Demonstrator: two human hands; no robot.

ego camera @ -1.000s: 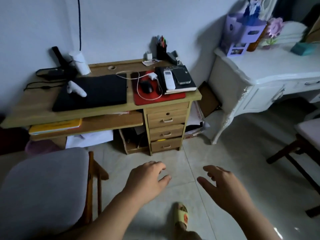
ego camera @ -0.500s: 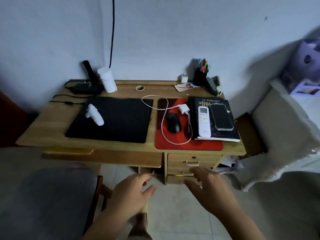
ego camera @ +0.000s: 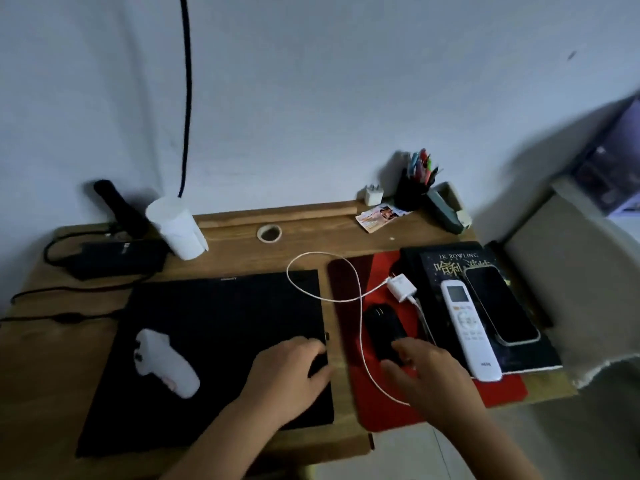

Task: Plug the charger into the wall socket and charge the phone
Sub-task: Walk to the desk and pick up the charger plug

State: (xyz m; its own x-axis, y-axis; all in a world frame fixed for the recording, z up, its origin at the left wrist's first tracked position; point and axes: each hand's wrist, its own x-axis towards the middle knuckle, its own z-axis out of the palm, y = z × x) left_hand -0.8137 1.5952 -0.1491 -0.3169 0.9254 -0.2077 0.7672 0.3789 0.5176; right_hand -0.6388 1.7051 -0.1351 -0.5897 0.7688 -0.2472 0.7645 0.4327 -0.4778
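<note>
A white charger plug (ego camera: 401, 288) lies on the red mat (ego camera: 349, 275), with its white cable (ego camera: 322, 299) looping left over the black laptop and back down the mat. The dark phone (ego camera: 500, 304) rests face up on a black book beside a white remote (ego camera: 469, 329). My left hand (ego camera: 289, 374) hovers over the laptop's right edge, fingers apart and holding nothing. My right hand (ego camera: 427, 374) reaches over the mat just below the black mouse (ego camera: 382, 329), fingers spread, empty. No wall socket is visible.
A wooden desk (ego camera: 242, 244) holds a black laptop (ego camera: 214, 341), a white controller (ego camera: 166, 362), a black power brick (ego camera: 114, 258), a white paper roll (ego camera: 178, 228), a second white adapter (ego camera: 373, 195), a pen cup (ego camera: 414, 188) and a black book (ego camera: 446, 258). White furniture stands at the right.
The view has closed in on the desk. Both hands have risen from below the desk's front edge to over its top, the right one nearing the mouse and cable.
</note>
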